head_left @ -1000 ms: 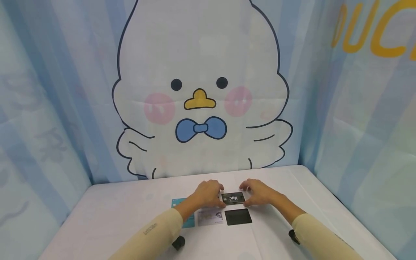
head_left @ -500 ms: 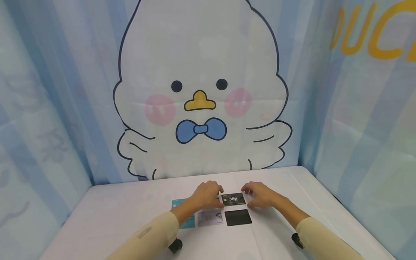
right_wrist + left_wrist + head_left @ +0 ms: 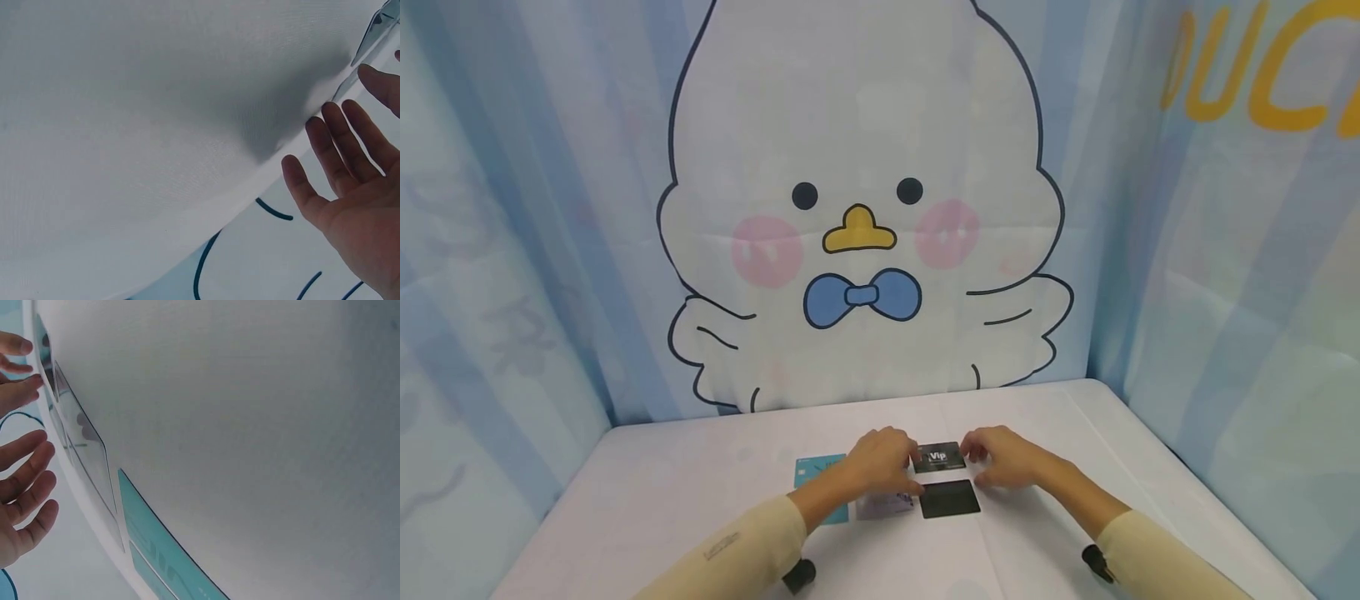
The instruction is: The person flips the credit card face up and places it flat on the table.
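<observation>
A dark card printed "Vip" (image 3: 942, 457) lies flat on the white table between both hands. Just in front of it is a plain black card (image 3: 950, 500). My left hand (image 3: 883, 461) hovers at the cards' left edges, fingers by the Vip card and thumb by the black card's corner. At their right edges is my right hand (image 3: 1006, 457), fingertips close to the Vip card; contact cannot be told. In both wrist views the fingers are spread and loosely bent, holding nothing. A pale purple card (image 3: 883, 506) is partly hidden under the left hand.
Two teal cards (image 3: 162, 544) lie left of the others, partly covered by the left forearm in the head view. The white table (image 3: 685, 483) ends at a curtain with a cartoon duck (image 3: 861, 350). Blue side curtains (image 3: 1225, 292) flank it.
Both hands shift slightly toward the table's front. The left thumb moves from the Vip card to the black card's corner; the right thumb also lowers toward the black card. The cards stay put.
</observation>
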